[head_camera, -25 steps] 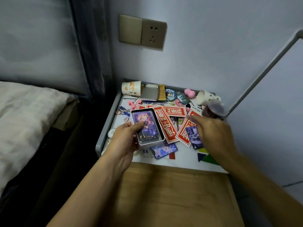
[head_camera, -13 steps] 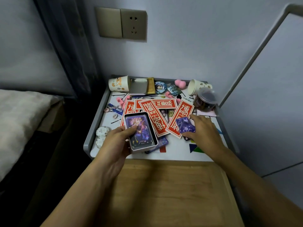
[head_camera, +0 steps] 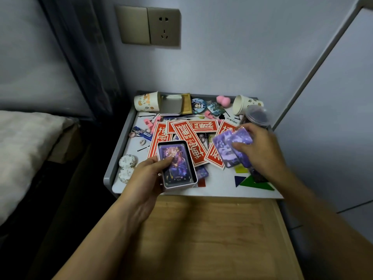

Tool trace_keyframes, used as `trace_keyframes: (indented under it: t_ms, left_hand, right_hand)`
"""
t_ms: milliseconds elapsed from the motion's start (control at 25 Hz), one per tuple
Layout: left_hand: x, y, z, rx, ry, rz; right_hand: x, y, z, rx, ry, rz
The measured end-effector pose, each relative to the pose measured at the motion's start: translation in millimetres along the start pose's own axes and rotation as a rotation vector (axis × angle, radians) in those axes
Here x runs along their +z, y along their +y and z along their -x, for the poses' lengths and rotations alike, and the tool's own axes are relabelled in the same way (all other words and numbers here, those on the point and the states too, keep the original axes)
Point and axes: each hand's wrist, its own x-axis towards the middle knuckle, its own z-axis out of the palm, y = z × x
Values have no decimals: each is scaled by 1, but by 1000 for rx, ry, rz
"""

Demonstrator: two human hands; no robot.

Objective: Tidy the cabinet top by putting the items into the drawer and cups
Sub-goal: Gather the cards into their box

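Wood, pale and grained, forms the flat floor of the open drawer (head_camera: 212,235) nearest the camera, and both forearms reach across it. Just beyond its far edge, the left hand (head_camera: 145,178) grips a shallow rectangular metal tin (head_camera: 177,164) with rounded corners. The thumb lies over a glossy purple card inside it, and the fingers are curled beneath. The tin hovers over the front edge of the white cabinet top (head_camera: 220,184).

To the right, the right hand (head_camera: 260,150) pinches two glossy purple cards (head_camera: 230,148), slightly fanned, with the thumb on top. They are raised above the clutter. Below that hand lie flat coloured shapes, among them a green triangle (head_camera: 256,183).

Long red paper strips (head_camera: 187,142) with pale lettering overlap across the middle of the top, partly hidden by the tin and the cards. Two speckled white discs (head_camera: 127,161) sit by the left rim.

At the back, a patterned paper cup (head_camera: 146,102) lies on its side, touching an open tin lid (head_camera: 171,105). Round badges (head_camera: 198,106) and a pink rounded lump (head_camera: 223,100) come next. A second paper cup (head_camera: 244,104) lies tipped over beside a clear lidded jar (head_camera: 257,116).

On the wall above is a bronze socket plate (head_camera: 149,26).
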Motion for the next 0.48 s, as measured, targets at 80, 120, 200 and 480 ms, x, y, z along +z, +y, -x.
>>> trace_keyframes:
  t_ms: [80,120,200,480]
  left_hand:
    - [3,-3,3,-16,-35,23]
    - [6,-5,5,-31,-56,41]
    - [11,-11,8,-50,-94,48]
    - [17,-22,8,-34,-110,17]
  right_hand:
    - [-8,-18,14,106,-148,-489]
    - [-7,-27,22,158,-241,-618]
    - [6,-31,34,178,-360,-621]
    - [34,-31,45,99,-379,-455]
